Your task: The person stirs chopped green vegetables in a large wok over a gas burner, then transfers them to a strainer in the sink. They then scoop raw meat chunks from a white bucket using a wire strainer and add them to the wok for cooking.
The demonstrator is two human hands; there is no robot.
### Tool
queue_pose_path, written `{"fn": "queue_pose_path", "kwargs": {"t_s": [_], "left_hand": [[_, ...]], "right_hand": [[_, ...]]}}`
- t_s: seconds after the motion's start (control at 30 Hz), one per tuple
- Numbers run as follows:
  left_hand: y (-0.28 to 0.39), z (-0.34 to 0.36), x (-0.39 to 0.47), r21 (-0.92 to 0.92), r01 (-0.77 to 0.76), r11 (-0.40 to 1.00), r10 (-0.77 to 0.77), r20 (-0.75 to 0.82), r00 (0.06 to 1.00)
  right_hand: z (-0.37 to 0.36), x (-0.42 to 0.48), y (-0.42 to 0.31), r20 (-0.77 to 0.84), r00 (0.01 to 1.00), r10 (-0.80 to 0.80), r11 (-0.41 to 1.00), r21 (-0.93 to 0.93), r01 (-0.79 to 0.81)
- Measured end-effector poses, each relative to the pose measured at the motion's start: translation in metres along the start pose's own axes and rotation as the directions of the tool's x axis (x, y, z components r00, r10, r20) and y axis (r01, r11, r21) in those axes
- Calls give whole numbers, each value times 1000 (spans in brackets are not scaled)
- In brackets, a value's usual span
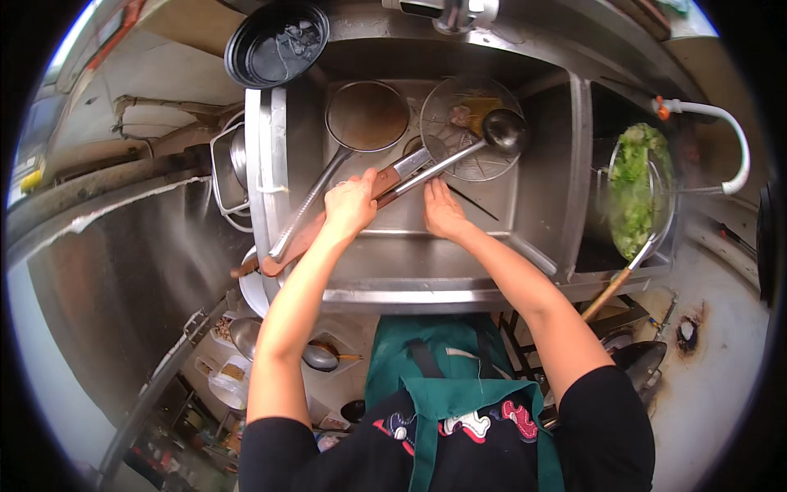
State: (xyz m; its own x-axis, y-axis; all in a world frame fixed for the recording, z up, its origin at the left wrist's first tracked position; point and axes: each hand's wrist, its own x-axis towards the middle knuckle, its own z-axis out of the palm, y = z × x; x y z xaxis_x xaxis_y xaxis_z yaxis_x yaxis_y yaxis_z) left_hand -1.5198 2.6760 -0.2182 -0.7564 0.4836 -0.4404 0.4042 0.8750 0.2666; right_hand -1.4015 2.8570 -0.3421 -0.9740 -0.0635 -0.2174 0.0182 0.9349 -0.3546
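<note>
My left hand (pixel 350 206) is closed on the wooden handle of a strainer (pixel 388 179) over the metal sink, near the wooden end of a steel ladle's handle. The bowl of the ladle (pixel 505 131) rests over a round wire strainer (pixel 470 163) with some yellowish and pinkish bits in it. My right hand (pixel 444 211) is just below the ladle's shaft, fingers extended and close together; whether it touches anything cannot be told. A round fine-mesh strainer (pixel 367 117) lies at the left of the basin, its metal handle slanting over the sink's left edge. A thin dark stick (pixel 470 202) lies near my right hand.
A black bowl (pixel 276 46) with water and scraps stands at the upper left corner. Right of the divider (pixel 579 172), leafy greens (pixel 636 190) lie in a wire strainer with a wooden handle (pixel 609 295). A white pipe (pixel 741 144) curves at the right. The faucet base (pixel 455 17) is above the basin.
</note>
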Motion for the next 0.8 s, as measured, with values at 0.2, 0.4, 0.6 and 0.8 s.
{"fn": "queue_pose_path", "kwargs": {"t_s": [0.2, 0.4, 0.6, 0.8], "left_hand": [[-10, -31, 28, -50, -68, 996, 61, -131, 990], [-13, -31, 37, -116, -50, 992, 40, -94, 995], [-16, -22, 36, -178, -58, 982, 43, -87, 995], [-12, -22, 36, -104, -49, 993, 49, -2, 999]], "right_hand": [[38, 103, 15, 370, 917, 152, 986, 10, -168], [75, 112, 39, 391, 893, 225, 943, 142, -300], [25, 69, 39, 467, 883, -46, 998, 69, 16], [-93, 55, 32, 384, 888, -252, 953, 256, 159]]}}
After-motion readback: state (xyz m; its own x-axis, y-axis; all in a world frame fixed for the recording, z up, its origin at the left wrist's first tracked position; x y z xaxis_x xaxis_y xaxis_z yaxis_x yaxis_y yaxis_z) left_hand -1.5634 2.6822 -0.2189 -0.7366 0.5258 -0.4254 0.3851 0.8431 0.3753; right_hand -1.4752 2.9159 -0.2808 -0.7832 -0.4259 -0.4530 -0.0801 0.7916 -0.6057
